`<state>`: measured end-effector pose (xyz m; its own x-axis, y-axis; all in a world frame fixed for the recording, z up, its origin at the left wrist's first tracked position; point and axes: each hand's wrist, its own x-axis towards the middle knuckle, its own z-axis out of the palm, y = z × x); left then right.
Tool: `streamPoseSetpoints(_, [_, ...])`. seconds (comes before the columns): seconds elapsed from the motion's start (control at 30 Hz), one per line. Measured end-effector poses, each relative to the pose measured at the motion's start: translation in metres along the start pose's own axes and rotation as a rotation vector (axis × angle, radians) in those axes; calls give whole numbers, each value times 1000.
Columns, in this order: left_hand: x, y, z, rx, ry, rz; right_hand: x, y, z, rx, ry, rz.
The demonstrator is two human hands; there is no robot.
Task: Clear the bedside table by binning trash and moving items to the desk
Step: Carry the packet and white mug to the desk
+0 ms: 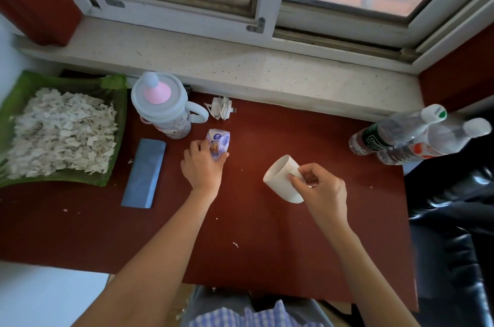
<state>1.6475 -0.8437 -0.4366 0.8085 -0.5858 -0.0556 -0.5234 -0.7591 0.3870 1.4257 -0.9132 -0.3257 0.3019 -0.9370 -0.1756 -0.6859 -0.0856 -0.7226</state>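
Observation:
My left hand (201, 166) grips a small white-and-purple tissue packet (218, 142) that rests on the red-brown table (267, 233). Right of it, my right hand (320, 187) pinches the side of a cream cup (280, 171), which is tilted with its mouth facing up and to the left. A pale blue lidded mug (163, 107) with a pink cone on its lid stands just behind the packet. A blue flat case (144, 173) lies to the left. A white charger plug (221, 108) with its cable wound around it lies near the sill.
A green tray (117, 123) heaped with white scraps sits at the table's left end. Two clear plastic bottles (406, 134) stand at the right end. A stone window sill (240, 67) runs along the back. A black padded seat (454, 219) adjoins the right edge.

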Motion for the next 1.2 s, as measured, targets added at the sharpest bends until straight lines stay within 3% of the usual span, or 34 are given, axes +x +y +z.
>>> streamPoseSetpoints(0.23, [-10,3,-3,42,53,87,-3,5,-2,10,10,18])
streamPoseSetpoints(0.37, [-38,3,2,76,76,418,-4,9,-6,-5,22,36])
streamPoseSetpoints(0.43, [-57,6,10,55,5,600,-4,12,-9,-26,31,50])
streamPoseSetpoints(0.5, [-73,9,18,69,-106,676,-3,14,-12,-49,46,55])
streamPoseSetpoints(0.63, [-87,12,27,176,-252,656,2,22,-17,-116,87,84])
streamPoseSetpoints(1.2, [-83,14,20,299,-331,679,69,36,-22,48,333,232])
